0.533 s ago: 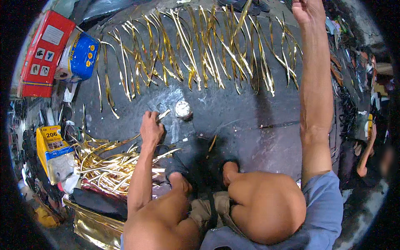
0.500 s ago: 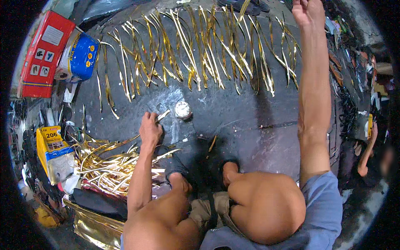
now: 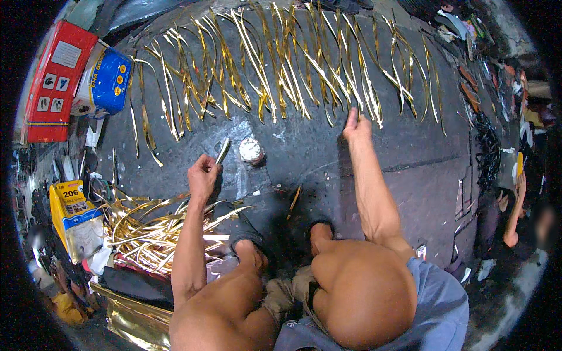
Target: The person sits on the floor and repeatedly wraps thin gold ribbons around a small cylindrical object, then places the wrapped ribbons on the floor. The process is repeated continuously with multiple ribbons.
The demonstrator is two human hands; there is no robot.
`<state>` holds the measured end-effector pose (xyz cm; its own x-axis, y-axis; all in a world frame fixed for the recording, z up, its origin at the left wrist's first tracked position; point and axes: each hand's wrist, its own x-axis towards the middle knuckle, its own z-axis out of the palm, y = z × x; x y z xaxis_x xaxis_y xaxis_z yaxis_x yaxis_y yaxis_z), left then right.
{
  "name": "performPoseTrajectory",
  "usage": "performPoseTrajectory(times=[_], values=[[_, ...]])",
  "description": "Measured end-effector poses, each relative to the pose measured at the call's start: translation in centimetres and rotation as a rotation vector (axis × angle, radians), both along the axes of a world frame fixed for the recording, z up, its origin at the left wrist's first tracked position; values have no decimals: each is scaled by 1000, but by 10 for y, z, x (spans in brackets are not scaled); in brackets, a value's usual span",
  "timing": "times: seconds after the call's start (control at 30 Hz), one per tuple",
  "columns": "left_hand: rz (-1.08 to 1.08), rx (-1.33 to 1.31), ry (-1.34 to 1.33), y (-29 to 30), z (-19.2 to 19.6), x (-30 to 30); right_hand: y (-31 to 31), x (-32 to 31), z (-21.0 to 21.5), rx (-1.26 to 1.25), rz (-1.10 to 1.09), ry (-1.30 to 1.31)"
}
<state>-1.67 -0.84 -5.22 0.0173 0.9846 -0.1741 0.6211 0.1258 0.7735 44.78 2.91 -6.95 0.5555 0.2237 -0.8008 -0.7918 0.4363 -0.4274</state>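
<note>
My left hand (image 3: 202, 176) is closed around a short, narrow, pale stick-like piece (image 3: 223, 150), which points up from the fingers. Just right of that piece stands a small round pot with a whitish top (image 3: 252, 150). My right hand (image 3: 357, 127) is over the dark board (image 3: 316, 158), by the lower ends of the gold strips (image 3: 266, 70). Its thumb or a finger stretches forward, and I make out nothing held in it. The strips lie side by side in a long row across the far part of the board.
A heap of loose gold strips (image 3: 146, 234) lies at the left, beside a yellow-and-blue box (image 3: 73, 213). Farther back stand a red box (image 3: 61, 79) and a blue-and-white tub (image 3: 111, 79). Gold sheet (image 3: 137, 319) is at lower left. Another person's arm (image 3: 515, 205) shows at right.
My right hand has come back from the far right edge toward the middle of the row. More strips now show at the row's right end. The pale piece in my left hand points more upright.
</note>
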Motion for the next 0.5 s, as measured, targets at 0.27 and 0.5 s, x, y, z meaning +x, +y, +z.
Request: performPoseTrajectory(times=[0.27,0.5], values=[[71,-306,-351,17,34,33,-58,-170,69,183,1669,-1559],[98,-489,-553,19,34,29,-47,-194,62,48,1454,-1406]])
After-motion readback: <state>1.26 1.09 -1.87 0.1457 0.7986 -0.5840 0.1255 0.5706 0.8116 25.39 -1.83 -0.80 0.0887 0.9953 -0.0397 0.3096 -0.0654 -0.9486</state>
